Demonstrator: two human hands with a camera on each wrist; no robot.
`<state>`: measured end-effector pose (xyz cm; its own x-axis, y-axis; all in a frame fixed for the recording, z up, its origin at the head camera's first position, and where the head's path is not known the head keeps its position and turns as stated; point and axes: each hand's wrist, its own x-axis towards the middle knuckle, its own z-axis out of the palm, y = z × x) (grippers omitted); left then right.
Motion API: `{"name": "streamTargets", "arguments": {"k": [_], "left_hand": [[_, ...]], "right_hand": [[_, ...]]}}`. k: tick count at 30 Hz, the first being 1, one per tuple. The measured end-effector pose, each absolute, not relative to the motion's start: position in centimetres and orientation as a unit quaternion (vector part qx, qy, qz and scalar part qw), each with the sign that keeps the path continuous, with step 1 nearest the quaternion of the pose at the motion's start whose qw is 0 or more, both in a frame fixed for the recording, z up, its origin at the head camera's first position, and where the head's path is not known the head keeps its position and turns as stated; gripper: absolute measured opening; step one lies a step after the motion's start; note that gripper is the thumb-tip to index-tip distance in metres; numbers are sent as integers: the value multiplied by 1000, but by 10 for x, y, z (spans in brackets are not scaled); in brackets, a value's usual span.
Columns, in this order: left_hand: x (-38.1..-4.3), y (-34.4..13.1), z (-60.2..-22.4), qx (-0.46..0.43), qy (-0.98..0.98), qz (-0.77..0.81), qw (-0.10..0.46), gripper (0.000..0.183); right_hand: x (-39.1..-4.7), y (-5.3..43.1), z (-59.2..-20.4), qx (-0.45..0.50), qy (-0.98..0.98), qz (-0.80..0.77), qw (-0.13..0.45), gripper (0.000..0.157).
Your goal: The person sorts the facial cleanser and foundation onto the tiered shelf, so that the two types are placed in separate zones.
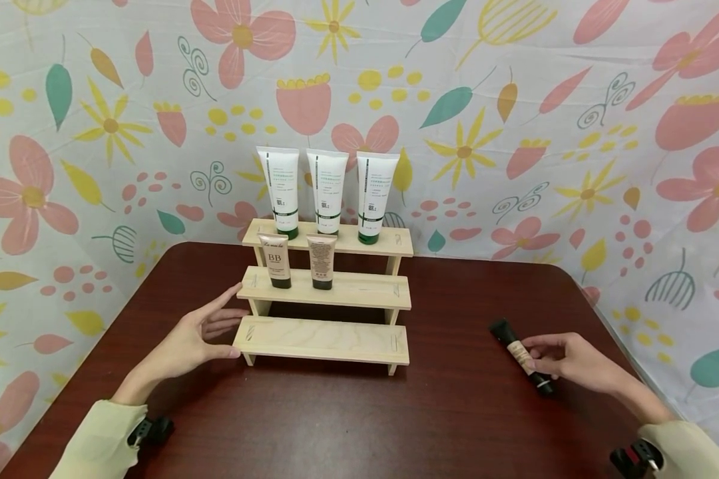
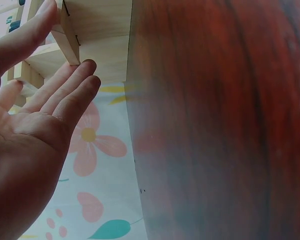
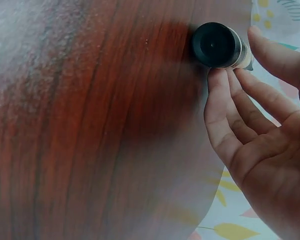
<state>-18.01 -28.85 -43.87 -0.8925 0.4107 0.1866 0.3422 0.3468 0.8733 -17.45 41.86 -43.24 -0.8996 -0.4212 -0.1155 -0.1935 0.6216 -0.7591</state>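
A three-tier pale wooden stand stands on the table. At its left end is my left hand, fingers straight along the side and thumb by the bottom step. In the left wrist view, that hand has its fingertips right at the wood. Off to the right, my right hand pinches a small beige cream tube with black ends, which lies slanted close over the table. The right wrist view shows the tube's round black cap facing the camera, with the right hand's fingertips at its side.
Three white tubes with green caps stand on the top step. Two beige tubes, one lettered BB, stand on the middle step at the left. The dark red-brown table meets a flower-patterned cloth behind.
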Motion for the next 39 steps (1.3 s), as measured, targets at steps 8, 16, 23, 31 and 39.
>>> {"name": "streamTargets", "arguments": {"k": [8,16,23,31,39], "left_hand": [[-179,-288,-438,228,821,522,32,114],[-179,-288,-438,231,820,523,34,114],[-179,-288,-437,226,822,522,33,113],[-178,-288,-437,230,819,525,33,113],[-178,-287,-437,227,821,523,32,113]], "right_hand": [[-178,413,-431,-156,898,-379,163,45],[-179,406,-430,-139,903,-369,172,38],[-175,393,-426,-149,907,-371,132,36],[-175,373,-415,-144,915,-368,77,43],[-174,345,-401,-147,908,-392,18,38]]}}
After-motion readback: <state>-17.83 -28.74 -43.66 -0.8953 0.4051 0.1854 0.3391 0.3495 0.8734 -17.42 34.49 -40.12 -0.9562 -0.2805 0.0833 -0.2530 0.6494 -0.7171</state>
